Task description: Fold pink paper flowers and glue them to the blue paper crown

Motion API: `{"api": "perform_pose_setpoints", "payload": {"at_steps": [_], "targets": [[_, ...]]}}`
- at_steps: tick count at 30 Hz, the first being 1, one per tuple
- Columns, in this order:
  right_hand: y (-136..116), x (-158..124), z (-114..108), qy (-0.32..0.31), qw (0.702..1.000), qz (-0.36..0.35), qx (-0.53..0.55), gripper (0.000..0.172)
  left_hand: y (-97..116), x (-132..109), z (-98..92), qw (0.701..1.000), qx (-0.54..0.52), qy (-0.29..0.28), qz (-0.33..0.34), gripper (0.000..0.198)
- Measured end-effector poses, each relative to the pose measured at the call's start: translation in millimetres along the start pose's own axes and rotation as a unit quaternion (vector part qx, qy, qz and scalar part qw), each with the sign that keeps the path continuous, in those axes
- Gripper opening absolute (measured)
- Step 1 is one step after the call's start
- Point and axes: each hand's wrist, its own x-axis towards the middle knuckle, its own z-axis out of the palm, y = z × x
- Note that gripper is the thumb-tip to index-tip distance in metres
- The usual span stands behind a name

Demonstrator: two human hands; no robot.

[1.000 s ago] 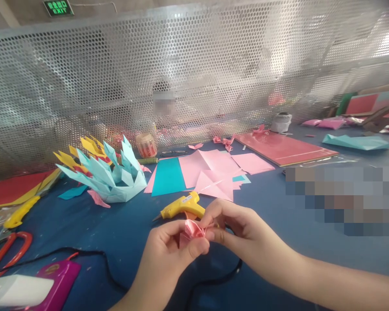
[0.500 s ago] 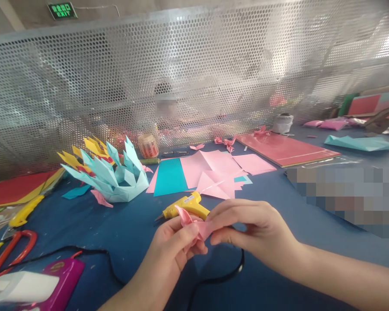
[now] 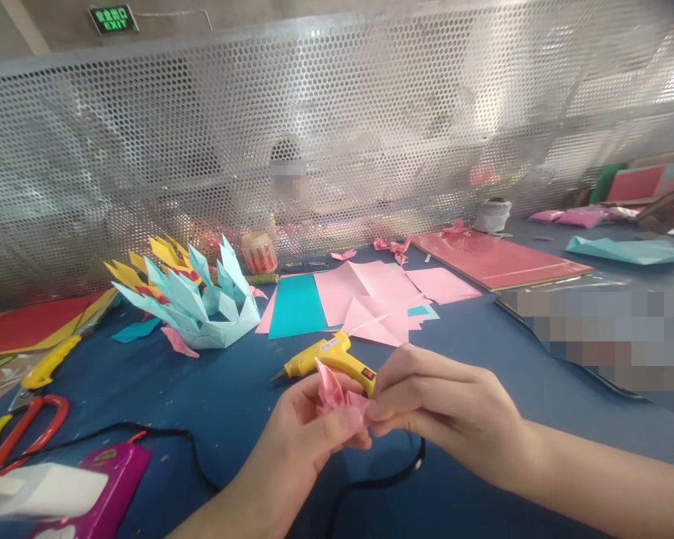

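A small pink folded-paper piece (image 3: 332, 391), with petal-like points standing up, is held between my two hands above the table. My left hand (image 3: 308, 430) grips its base, thumb across the front. Fingertips of my right hand (image 3: 435, 393) pinch its right edge, and they hide part of it. Just behind my hands lies a yellow hot glue gun (image 3: 318, 355), nozzle to the left. Beyond that are pink paper sheets (image 3: 382, 322) and a teal sheet (image 3: 297, 305).
A pale blue folded-paper crown (image 3: 219, 333) stands at the left. Red-handled scissors (image 3: 56, 419), a yellow cutter (image 3: 50, 363) and a purple power strip (image 3: 120, 479) lie near left. A black cord (image 3: 162, 430) crosses the table. Red card (image 3: 499, 258) lies behind right, before a perforated metal screen (image 3: 342, 97).
The pink paper piece has turned, so its petal points now stand more upright. My right fingers have closed in tighter at its right edge. The view has shifted slightly.
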Motion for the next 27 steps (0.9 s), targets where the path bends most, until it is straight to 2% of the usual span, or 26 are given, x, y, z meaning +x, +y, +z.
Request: {"api": "perform_pose_setpoints", "payload": {"at_steps": [6,10,14,18,22,25,27], "targets": [[3.3,-1.6,-1.7,-0.034,0.999,-0.004,0.032,0.015,2.5,1.4,-2.6,1.000,0.015,-0.001,0.009,0.017],[7.3,-4.6,-3.8,-0.059,0.998,-0.037,0.013,0.023,1.8,0.5,-2.6,1.000,0.005,0.005,-0.023,0.010],[7.2,-4.9,-3.0,-0.069,0.996,-0.061,-0.002,0.022,0.2,-1.2,-2.2,0.999,-0.019,-0.001,-0.039,0.009],[2.1,-3.2,1.5,-0.034,0.999,0.003,0.027,0.023,0.3,-2.2,-3.0,0.998,-0.043,-0.019,-0.044,0.006],[-4.6,-2.4,7.6,0.011,0.992,0.099,0.077,0.024,1.1,-1.3,-3.2,0.998,-0.041,-0.033,-0.033,0.007],[-8.9,-1.3,10.5,0.033,0.978,0.168,0.122,0.022,1.7,-1.8,-1.8,0.999,-0.015,-0.027,-0.009,0.011],[-10.5,0.1,10.8,0.040,0.970,0.194,0.141,0.021,1.1,-3.1,-0.5,0.999,0.021,-0.011,0.037,0.021]]}}
